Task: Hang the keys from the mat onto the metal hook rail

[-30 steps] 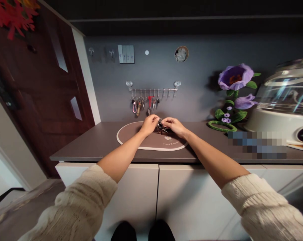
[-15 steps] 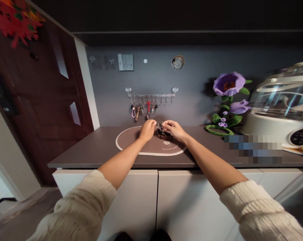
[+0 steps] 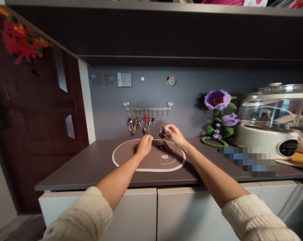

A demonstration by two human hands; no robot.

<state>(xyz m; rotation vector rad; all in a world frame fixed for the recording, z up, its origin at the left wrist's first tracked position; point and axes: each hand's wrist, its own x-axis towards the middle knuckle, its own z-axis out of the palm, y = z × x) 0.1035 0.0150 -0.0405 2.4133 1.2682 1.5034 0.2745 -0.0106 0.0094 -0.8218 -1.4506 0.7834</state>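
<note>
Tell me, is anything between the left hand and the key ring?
Nothing visible: just a gap between the left hand and the key ring, which the right hand holds above the mat.

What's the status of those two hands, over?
Right hand: grip shut on dark key bunch with metal ring, raised. Left hand: over oval brown, pale-edged mat, grip contents unclear. Nearby: small dark items below the keys.

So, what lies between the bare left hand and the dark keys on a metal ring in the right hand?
No object: the head view shows only grey wall and brown oval mat behind the gap from left hand to dark keys.
</note>
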